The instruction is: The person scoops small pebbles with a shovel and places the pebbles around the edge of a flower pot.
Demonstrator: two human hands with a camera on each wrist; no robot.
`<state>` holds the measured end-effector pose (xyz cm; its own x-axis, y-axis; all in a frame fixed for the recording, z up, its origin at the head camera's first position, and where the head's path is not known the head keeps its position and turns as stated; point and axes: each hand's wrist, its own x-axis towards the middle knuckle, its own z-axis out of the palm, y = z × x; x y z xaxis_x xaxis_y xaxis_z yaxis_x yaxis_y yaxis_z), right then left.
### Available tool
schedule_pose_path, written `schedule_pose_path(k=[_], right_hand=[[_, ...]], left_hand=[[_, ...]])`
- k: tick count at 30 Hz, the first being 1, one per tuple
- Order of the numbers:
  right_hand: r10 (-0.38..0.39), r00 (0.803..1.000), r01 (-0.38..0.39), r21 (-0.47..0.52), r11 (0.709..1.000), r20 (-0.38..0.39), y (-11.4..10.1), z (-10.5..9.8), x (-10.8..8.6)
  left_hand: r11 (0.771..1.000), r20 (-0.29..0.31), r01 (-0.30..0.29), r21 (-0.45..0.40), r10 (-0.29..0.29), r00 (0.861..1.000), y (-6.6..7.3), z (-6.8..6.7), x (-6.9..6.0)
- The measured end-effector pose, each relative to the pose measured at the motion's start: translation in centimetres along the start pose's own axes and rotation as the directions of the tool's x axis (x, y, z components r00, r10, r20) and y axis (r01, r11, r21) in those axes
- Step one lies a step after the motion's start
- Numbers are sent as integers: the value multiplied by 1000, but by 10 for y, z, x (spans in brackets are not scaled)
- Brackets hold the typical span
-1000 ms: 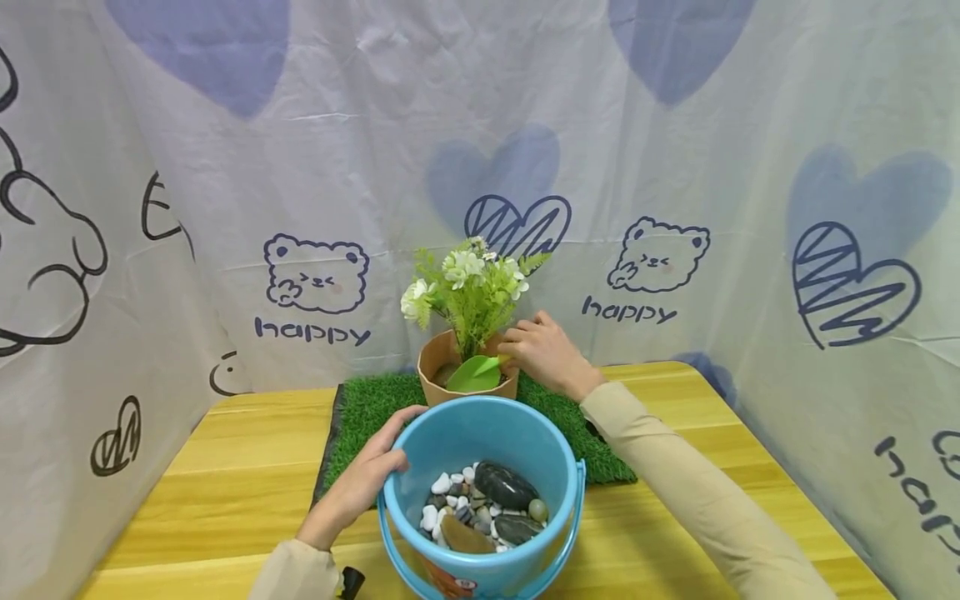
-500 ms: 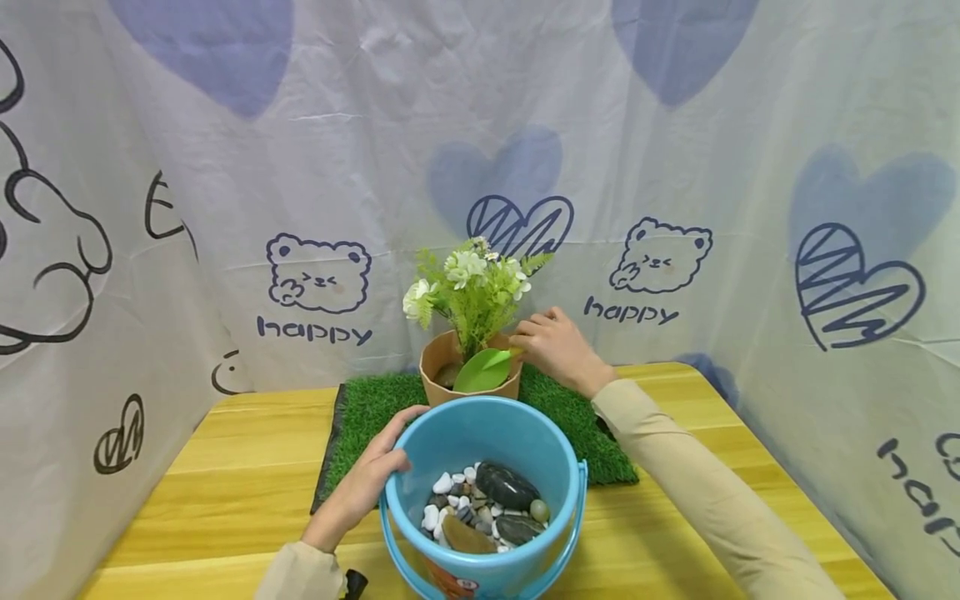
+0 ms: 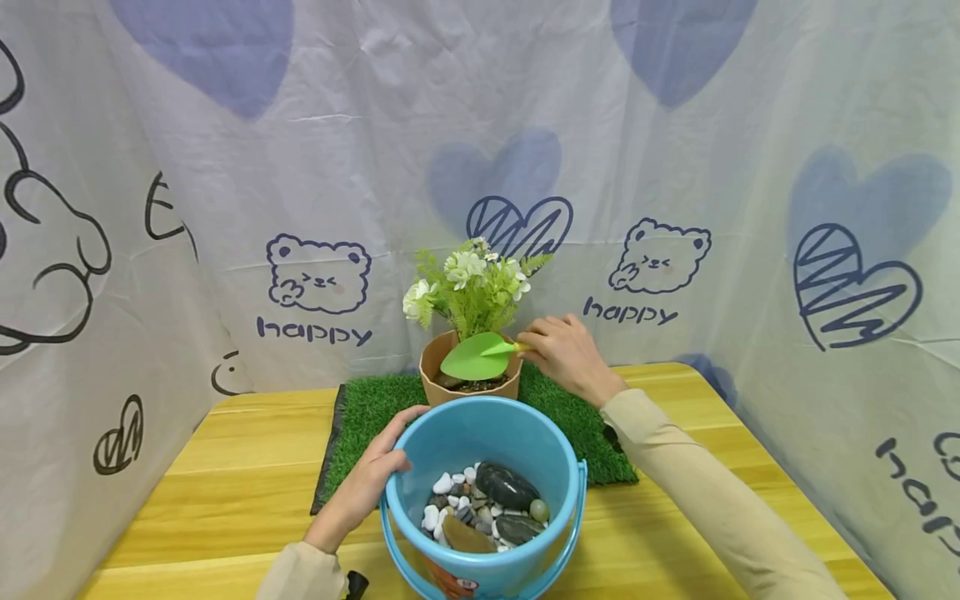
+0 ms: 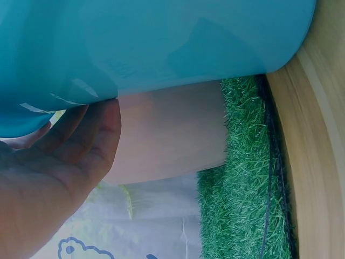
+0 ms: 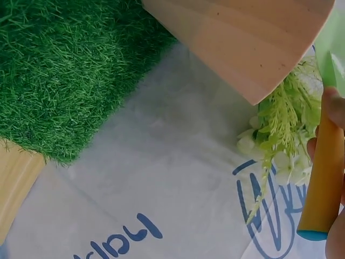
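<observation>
A smooth, glossy blue bucket [image 3: 480, 425] stands at the lower centre of the head view, its round mouth facing up and its handle looping down around the front. Inside lie rounded stones [image 3: 457, 504]: small white pebbles, grey and brown ones, and a large shiny black stone [image 3: 507, 486] toward the right. Just above it in the frame, at the centre, sits a tan flowerpot [image 3: 441, 393] with faceted sides, holding dark soil and a plant [image 3: 474, 300] of feathery green leaves and white blooms. A trowel [image 3: 478, 358] with a smooth green leaf-shaped blade lies across the pot's mouth in the view; its handle is a yellow-orange cylinder with a blue end.

Shaggy green artificial turf [image 3: 600, 450] spreads under the pot, over the wood-grained tabletop [image 3: 247, 475]. A creased pale cloth [image 3: 375, 150] with hearts, bear faces and "happy" fills the background. The bucket hides the pot's lower front, and the trowel blade covers part of the soil.

Of the hands, the left hand [image 3: 371, 467] pinches the bucket's rim at its left side, thumb over the edge and fingers against the outside wall. The right hand [image 3: 566, 354], right of the pot, has its fingers curled around the trowel's handle.
</observation>
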<state>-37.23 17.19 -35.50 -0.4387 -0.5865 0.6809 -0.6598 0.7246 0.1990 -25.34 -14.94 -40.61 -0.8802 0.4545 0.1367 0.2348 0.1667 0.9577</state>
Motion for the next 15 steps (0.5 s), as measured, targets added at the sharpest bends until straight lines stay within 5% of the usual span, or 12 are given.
schedule_pose_path(k=[15], right_hand=[[12,995,-18,62,998,97,-9,-7,-8]], left_hand=[[1000,-1,-2,-21,2,1000,0,1,-1]])
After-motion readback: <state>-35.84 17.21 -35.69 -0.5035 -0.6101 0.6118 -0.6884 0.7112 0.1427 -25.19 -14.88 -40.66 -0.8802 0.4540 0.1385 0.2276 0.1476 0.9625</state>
